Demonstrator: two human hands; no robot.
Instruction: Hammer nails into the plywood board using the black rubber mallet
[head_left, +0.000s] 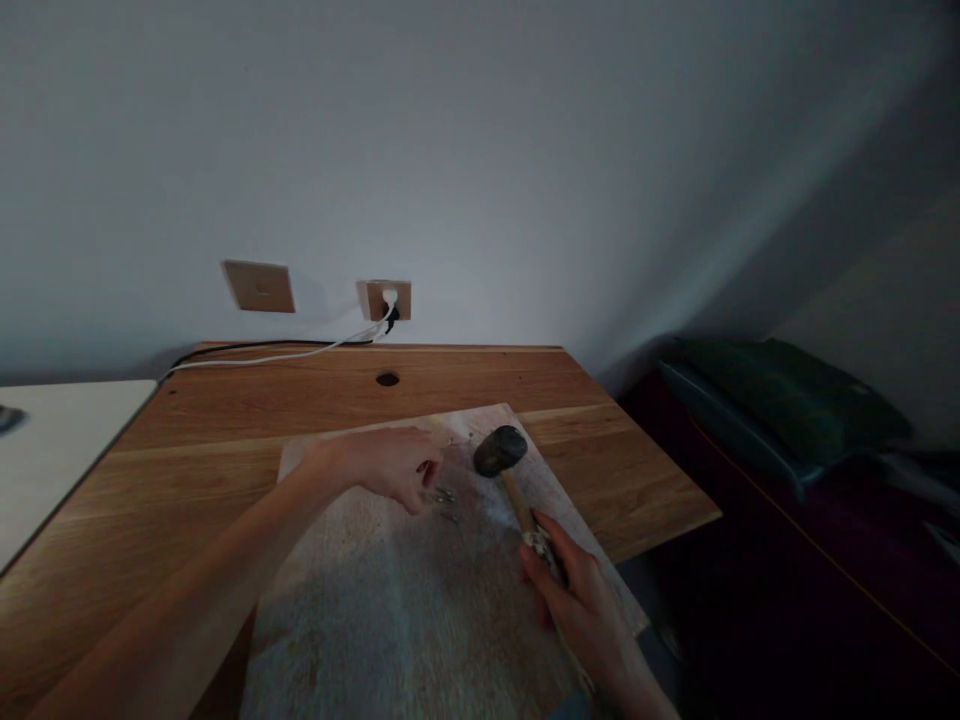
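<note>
A pale worn board [390, 610] lies on a wooden desk [225, 440]. My right hand [577, 600] is closed round the wooden handle of a hammer [501, 452], whose dark head hovers over the far part of the board. My left hand [394, 465] reaches across the board with its fingers pinched together just left of the hammer head. Small metal nails [444, 496] lie on the board under its fingertips. Whether the fingers hold one is too small to tell.
Two wall sockets [388, 299] sit above the desk's far edge, with white and black cables running left along it. A cable hole [387, 379] is in the desk top. A white surface [60, 440] adjoins on the left, a dark seat with green cushion [780, 400] on the right.
</note>
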